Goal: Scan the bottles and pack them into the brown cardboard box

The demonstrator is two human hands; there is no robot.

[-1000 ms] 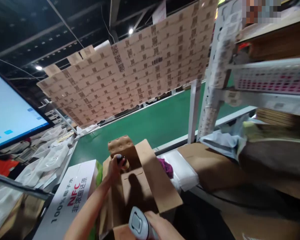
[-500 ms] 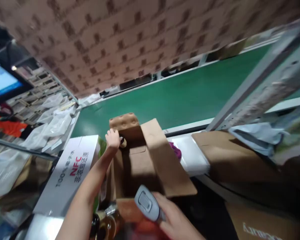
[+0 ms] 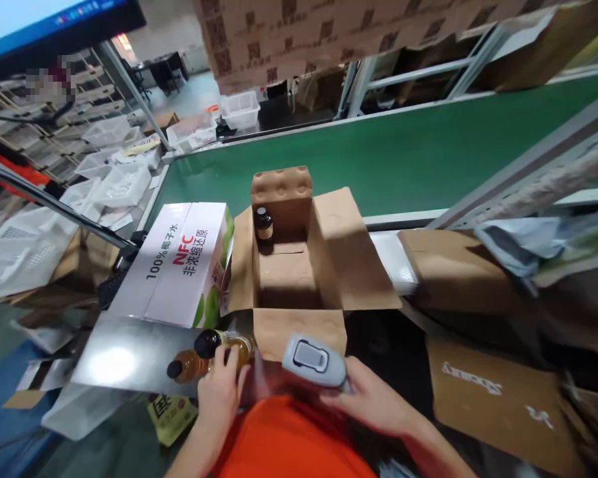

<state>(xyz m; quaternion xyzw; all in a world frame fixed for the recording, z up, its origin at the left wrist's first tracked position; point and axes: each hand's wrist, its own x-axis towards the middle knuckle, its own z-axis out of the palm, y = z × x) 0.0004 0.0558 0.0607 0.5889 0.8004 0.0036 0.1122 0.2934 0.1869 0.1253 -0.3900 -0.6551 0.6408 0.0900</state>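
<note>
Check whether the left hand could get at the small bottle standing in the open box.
Probably yes: the box flaps are folded out and nothing covers the small bottle in its far left corner. The left hand rests on amber bottles by the near flap.

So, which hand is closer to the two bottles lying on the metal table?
Left. The left hand has its fingertips on the bottles. The right hand is apart, off to their right, holding the scanner.
</note>
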